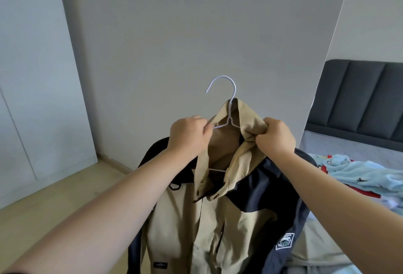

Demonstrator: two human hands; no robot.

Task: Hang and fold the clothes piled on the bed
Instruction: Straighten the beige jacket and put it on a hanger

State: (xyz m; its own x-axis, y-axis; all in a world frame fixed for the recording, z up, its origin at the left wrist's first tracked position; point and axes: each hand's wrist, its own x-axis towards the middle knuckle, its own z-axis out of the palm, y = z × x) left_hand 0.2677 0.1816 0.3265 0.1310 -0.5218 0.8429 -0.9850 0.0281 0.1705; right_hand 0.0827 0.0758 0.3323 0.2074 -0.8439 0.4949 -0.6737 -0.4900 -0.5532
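Note:
A beige and navy jacket (218,225) hangs in front of me on a white wire hanger (231,108), whose hook sticks up above the collar. My left hand (188,136) pinches the hanger's left shoulder wire together with the collar edge. My right hand (275,137) grips the bunched beige collar on the right side. The hanger's lower bar shows inside the neck opening. More clothes (359,173), light blue with red, lie piled on the bed at the right.
A bed (340,143) with a dark padded headboard (359,101) stands at the right. A plain grey wall (196,34) is straight ahead, white wardrobe doors (32,77) are at the left, and light wooden floor (65,197) lies below them.

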